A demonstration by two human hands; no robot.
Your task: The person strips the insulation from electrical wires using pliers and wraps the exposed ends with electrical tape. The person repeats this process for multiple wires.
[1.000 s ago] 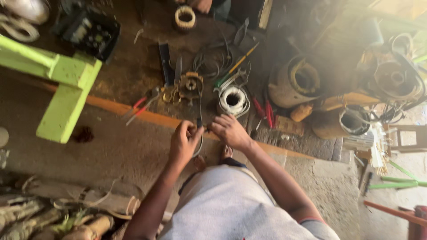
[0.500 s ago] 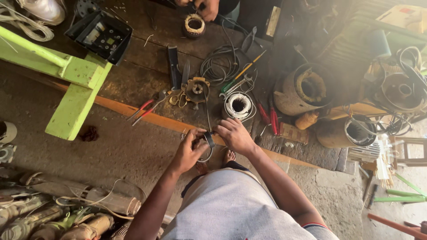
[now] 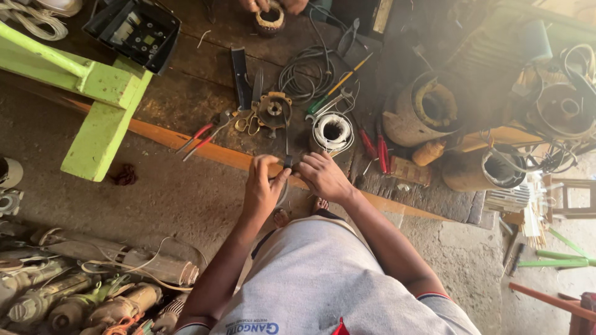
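Here we have both hands meeting at the bench's near edge: the left hand (image 3: 262,186) and right hand (image 3: 323,175) each pinch a small dark part (image 3: 287,162) between them. A thin wire (image 3: 286,133) runs straight away to the motor part (image 3: 274,110).

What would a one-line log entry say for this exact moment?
left hand: pinching small dark part | right hand: gripping same part | black wire: runs up to motor part | workbench: cluttered
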